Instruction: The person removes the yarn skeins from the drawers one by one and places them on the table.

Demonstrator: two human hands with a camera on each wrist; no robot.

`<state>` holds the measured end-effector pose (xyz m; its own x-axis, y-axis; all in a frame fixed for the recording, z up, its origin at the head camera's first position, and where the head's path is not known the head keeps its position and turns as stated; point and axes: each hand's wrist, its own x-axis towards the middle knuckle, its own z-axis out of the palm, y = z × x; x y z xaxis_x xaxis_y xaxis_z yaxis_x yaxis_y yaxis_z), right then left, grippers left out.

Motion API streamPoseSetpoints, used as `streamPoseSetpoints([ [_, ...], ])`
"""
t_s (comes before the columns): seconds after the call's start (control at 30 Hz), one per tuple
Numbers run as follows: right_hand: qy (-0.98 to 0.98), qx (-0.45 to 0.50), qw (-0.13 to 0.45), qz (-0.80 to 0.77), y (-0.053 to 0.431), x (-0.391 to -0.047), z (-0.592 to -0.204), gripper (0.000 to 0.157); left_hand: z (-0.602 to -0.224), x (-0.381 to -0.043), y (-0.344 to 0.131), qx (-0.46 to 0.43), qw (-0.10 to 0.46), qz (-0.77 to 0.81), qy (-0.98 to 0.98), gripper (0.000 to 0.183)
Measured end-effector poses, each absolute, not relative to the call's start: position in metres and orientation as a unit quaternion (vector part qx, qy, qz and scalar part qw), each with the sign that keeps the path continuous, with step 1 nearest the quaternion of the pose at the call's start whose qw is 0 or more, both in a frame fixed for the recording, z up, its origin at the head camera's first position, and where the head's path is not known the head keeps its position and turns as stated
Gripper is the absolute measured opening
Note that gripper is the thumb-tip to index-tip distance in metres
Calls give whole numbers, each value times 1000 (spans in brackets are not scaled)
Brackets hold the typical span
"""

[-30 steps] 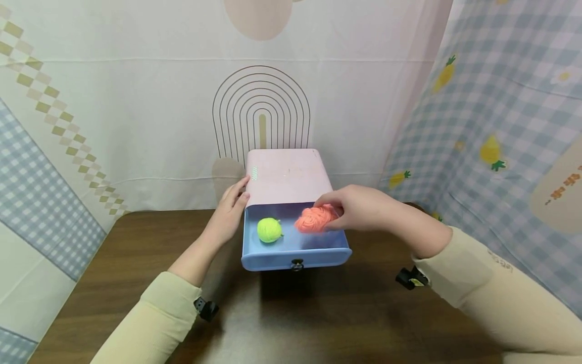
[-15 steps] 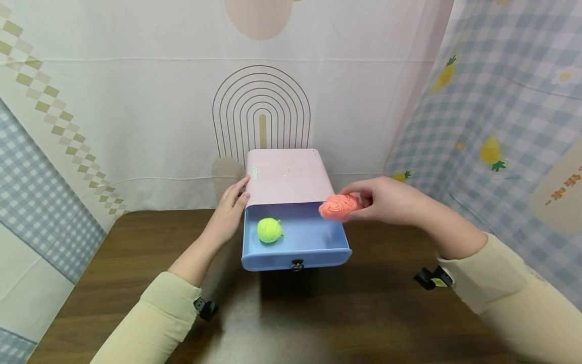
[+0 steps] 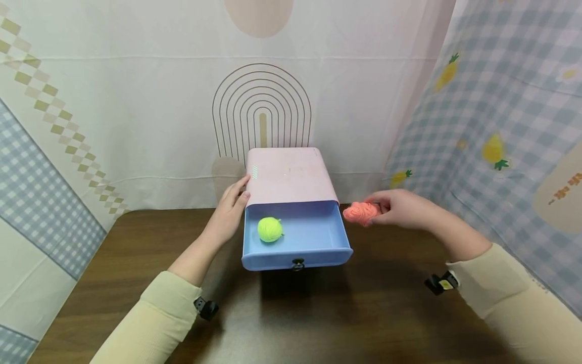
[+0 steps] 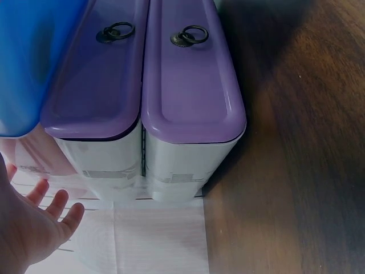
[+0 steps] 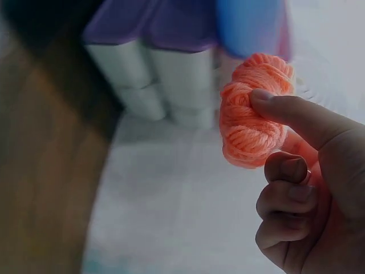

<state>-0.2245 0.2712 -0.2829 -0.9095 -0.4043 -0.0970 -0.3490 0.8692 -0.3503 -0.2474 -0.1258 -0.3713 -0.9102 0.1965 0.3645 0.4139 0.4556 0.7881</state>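
Observation:
A coral ball of yarn (image 3: 360, 213) is pinched between the thumb and fingers of my right hand (image 3: 403, 208), off the right side of the drawer cabinet (image 3: 288, 174). In the right wrist view my thumb presses on the coral yarn (image 5: 254, 117). The cabinet's blue top drawer (image 3: 313, 230) is pulled out. Inside it, on the left, lies a smaller neon yellow-green ball of yarn (image 3: 270, 230). My left hand (image 3: 226, 215) touches the cabinet's left side with its fingers extended. The left wrist view shows this hand (image 4: 34, 222) with spread fingers.
Two purple drawers (image 4: 94, 74) with ring pulls sit under the blue one, both pushed in. A ring pull (image 3: 297, 265) hangs on the blue drawer's front. The brown wooden table (image 3: 150, 263) meets a printed cloth (image 3: 159, 126) behind and a checked cloth (image 3: 454, 167) at right.
My right hand has lifted the coral yarn out of the blue drawer and carried it right, past the drawer's side, then slightly down. The left hand and the yellow-green yarn have stayed in place.

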Motion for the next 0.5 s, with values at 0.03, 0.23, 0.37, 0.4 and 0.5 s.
streamPoseSetpoints([
  [0.03,963,-194,90,-166,274,-227,-290,33,-371,-247,-126,-181,112,-490,-846,51],
  [0.23,958,-193,128,-167,290,-240,-331,30,-371,-247,-126,-182,114,-490,-845,51],
  [0.37,960,-187,142,-154,296,-246,-354,33,-372,-247,-126,-180,113,-488,-847,50],
  [0.4,960,-183,146,-153,297,-247,-359,33,-372,-247,-126,-179,112,-489,-847,50],
  [0.5,958,-177,163,-159,299,-252,-374,34,-372,-247,-126,-177,110,-489,-847,50],
])
